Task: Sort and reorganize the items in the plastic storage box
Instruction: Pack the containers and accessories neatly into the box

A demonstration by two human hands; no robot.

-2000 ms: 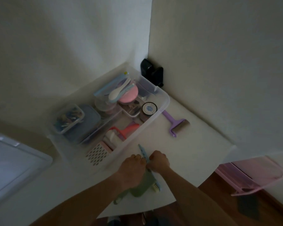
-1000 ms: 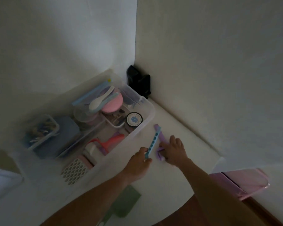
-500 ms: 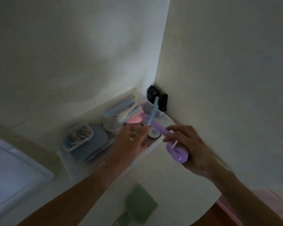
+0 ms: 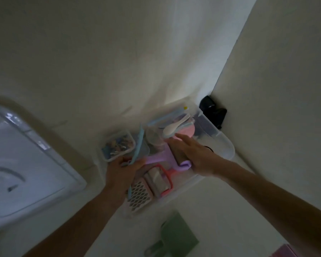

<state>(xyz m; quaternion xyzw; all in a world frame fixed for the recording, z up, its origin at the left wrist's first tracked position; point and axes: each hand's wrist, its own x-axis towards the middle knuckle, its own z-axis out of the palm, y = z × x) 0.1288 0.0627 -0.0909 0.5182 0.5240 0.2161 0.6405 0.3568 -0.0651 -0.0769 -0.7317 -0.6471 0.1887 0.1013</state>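
The clear plastic storage box (image 4: pixel 227 148) sits in the wall corner on a white surface. Both my hands are inside it. My left hand (image 4: pixel 121 172) grips a thin light-blue tool (image 4: pixel 138 145) that stands up over the box's middle. My right hand (image 4: pixel 194 153) lies with straight fingers on the purple lint roller (image 4: pixel 162 157), which rests across the box. Below it lie a red lint roller (image 4: pixel 160 180) and a pink grater (image 4: pixel 139 193). A small clear container of mixed bits (image 4: pixel 118 147), a white spoon (image 4: pixel 174 127) and a pink bowl (image 4: pixel 187 131) fill the back.
A green dustpan-like scraper (image 4: pixel 175 237) lies on the white surface in front of the box. A large white lid (image 4: pixel 20 164) lies at the left. A black object (image 4: pixel 213 112) stands in the wall corner behind the box. Something pink (image 4: pixel 285 251) shows at the bottom right.
Both hands came down from above the box into it. The purple lint roller, carried in my right hand, now rests inside the box. The light-blue tool moved left with my left hand.
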